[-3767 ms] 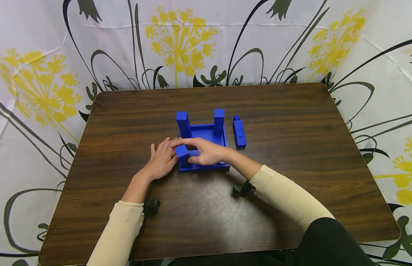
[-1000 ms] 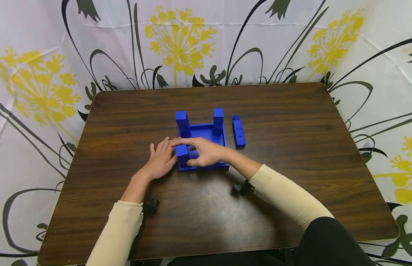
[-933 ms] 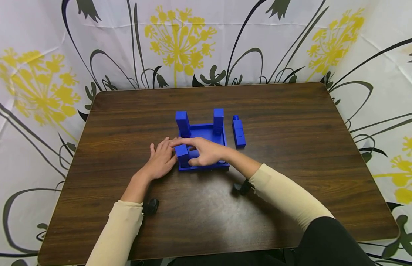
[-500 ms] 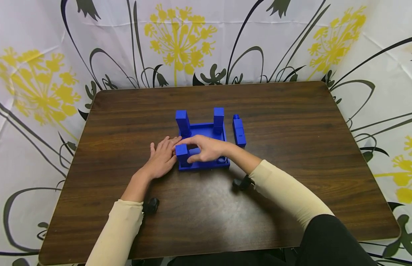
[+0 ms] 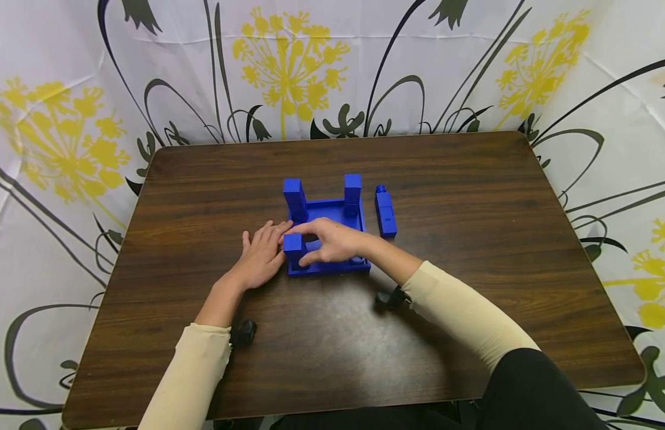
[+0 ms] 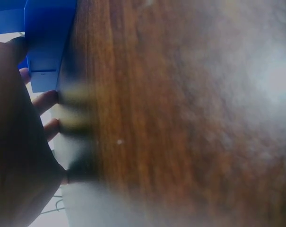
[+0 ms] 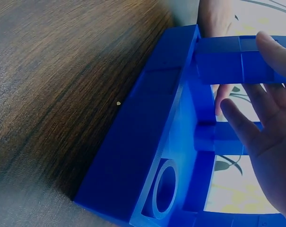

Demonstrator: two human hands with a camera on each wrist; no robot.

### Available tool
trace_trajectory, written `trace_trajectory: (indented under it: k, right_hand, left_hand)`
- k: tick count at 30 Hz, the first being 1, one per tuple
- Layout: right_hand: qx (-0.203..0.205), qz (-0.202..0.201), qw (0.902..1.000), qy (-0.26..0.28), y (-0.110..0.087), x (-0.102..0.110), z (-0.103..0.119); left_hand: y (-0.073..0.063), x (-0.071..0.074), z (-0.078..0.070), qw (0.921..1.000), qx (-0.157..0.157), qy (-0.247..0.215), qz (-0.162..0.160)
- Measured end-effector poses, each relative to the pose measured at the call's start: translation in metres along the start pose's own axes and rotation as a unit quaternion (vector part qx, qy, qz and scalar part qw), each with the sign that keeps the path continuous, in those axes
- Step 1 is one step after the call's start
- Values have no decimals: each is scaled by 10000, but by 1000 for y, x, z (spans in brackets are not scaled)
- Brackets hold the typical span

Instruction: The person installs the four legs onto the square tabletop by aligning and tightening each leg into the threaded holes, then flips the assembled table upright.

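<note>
A blue square toy tabletop [image 5: 332, 272] with a raised rim lies upside down on the table, legs pointing up. Its near left leg [image 5: 293, 249] is between the thumb and fingers of my right hand [image 5: 335, 240]. In the right wrist view, the thumb presses one face of that leg [image 7: 221, 61], fingers behind it. My left hand [image 5: 261, 257] lies flat, fingers spread, against the tabletop's left side. Two more legs stand at the far corners, the far left leg [image 5: 295, 200] and the far right leg [image 5: 352, 194]. A round socket [image 7: 165, 189] shows bare at the near right corner.
A loose blue leg [image 5: 386, 214] with a threaded end lies right of the tabletop. The brown wooden table [image 5: 472, 239] reaches back to a flower-patterned curtain [image 5: 332, 71]. Each wrist wears a black camera [image 5: 243, 333].
The near left leg has turned slightly and its top now looks squarer. My right fingers and thumb have shifted a little around it. The left hand has not moved.
</note>
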State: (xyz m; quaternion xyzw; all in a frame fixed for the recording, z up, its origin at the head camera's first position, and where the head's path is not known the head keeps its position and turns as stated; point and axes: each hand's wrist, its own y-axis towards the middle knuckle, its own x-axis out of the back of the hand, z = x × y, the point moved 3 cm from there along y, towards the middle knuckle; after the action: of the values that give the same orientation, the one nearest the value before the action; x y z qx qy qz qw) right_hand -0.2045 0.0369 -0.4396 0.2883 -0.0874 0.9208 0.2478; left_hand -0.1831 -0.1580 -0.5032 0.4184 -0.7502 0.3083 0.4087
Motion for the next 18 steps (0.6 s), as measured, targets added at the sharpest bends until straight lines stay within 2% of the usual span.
trace_trajectory:
  k: [7,18]
  right_hand:
    - [103,-83,9996,267,0,-1,-2]
    - [39,-14,9966,819,0,-3,-5]
  left_hand:
    - [0,0,0,10000,-11,2,32]
    - [-1,0,-1,9999,7,27,152]
